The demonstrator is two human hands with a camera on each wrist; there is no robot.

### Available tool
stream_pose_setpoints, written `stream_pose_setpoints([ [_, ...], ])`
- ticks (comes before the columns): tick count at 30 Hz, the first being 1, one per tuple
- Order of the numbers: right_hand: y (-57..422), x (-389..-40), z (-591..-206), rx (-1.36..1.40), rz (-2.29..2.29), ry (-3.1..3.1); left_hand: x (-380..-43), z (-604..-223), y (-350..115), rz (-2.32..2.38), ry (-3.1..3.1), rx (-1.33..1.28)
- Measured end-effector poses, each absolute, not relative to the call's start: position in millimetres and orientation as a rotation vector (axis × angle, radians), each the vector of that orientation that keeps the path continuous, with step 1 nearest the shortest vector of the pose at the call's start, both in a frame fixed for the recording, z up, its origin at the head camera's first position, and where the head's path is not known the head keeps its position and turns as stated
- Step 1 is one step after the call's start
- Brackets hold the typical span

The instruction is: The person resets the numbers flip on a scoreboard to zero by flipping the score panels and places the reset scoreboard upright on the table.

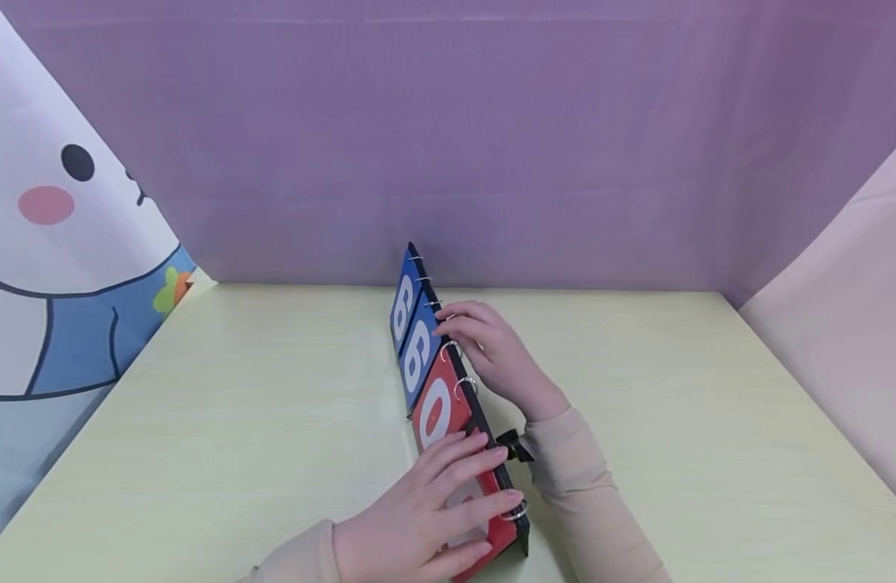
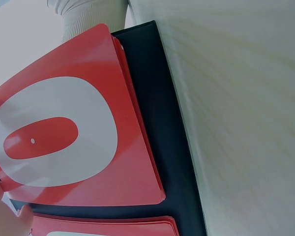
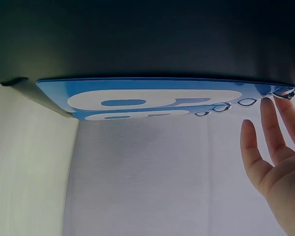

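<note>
Your two hands are at the scoreboard, which stands on the middle of the table.
It runs from near you toward the back, its red cards at your end and its blue cards beyond, hung on rings along the black top edge; a white 0 shows on the red, white 6s on the blue. Your left hand lies spread over the nearer red card, fingertips at the top edge. Your right hand is on the board's other side, fingers apart and lightly bent, tips at the top edge by the blue cards; you pinch nothing visible there. Beige sleeves cover your arms. Around the pale table hang a purple cloth behind and a cartoon-print cloth to the left.
</note>
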State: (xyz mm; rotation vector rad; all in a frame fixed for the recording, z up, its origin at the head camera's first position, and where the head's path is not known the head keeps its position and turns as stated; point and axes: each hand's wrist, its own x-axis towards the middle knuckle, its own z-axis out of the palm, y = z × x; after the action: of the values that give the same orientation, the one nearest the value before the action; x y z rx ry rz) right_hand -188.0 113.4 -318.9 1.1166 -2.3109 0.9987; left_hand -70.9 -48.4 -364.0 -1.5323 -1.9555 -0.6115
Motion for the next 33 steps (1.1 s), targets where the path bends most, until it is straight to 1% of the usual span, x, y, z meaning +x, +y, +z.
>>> stream_pose_setpoints([
  [5, 115.1, -189.0, -320.5, 1.106, 1.137, -2.336, -69.7, -363.5, -48.7, -0.623, -1.974, -1.536],
  [11, 121.0, -190.1, -323.1, 0.952, 1.517, -2.376, -69.8, -363.2, -48.8, -0.629, -1.971, -1.536],
  [15, 126.2, -197.8, -330.5, 0.763, 1.868, -2.334, -69.0, -362.2, -48.9, -0.633, -1.983, -1.536],
  [21, 139.2, -215.4, -354.3, 0.302, 2.519, -2.082, -66.2, -362.7, -49.5, -0.652, -2.051, -1.535],
  [23, 145.2, -219.4, -364.0, 0.225, 2.712, -1.98, -66.4, -363.5, -49.6, -0.652, -2.053, -1.535],
  [26, 152.5, -223.4, -378.3, 0.186, 2.968, -1.828, -67.3, -364.5, -49.4, -0.646, -2.033, -1.535],
  [29, 156.4, -225.2, -391.5, 0.087, 3.131, -1.714, -67.6, -364.8, -49.7, -0.644, -2.033, -1.536],
  [33, 156.2, -226.0, -404.4, -0.047, 3.139, -1.715, -66.8, -364.6, -50.0, -0.643, -2.047, -1.532],
])
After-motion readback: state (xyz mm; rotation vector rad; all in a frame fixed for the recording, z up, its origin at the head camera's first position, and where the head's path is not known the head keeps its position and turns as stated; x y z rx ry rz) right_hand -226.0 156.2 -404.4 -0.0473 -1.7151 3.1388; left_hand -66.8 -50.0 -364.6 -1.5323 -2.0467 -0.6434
